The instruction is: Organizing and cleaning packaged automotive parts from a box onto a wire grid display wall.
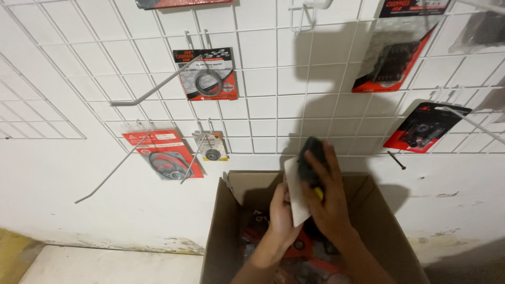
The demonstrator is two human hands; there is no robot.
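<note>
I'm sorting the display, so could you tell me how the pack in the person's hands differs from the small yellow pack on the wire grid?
The held pack, gripped by the left hand and right hand above the cardboard box, shows a plain white back. The small yellow pack hangs on a hook, face out, and looks smaller. Both hold dark parts.

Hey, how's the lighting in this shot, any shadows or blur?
Head view: dim, warm light; a large shadow falls on the white wire grid above the cardboard box; both hands, right hand and left hand, holding a packet, look slightly blurred; grid lines bow from lens distortion.
</note>
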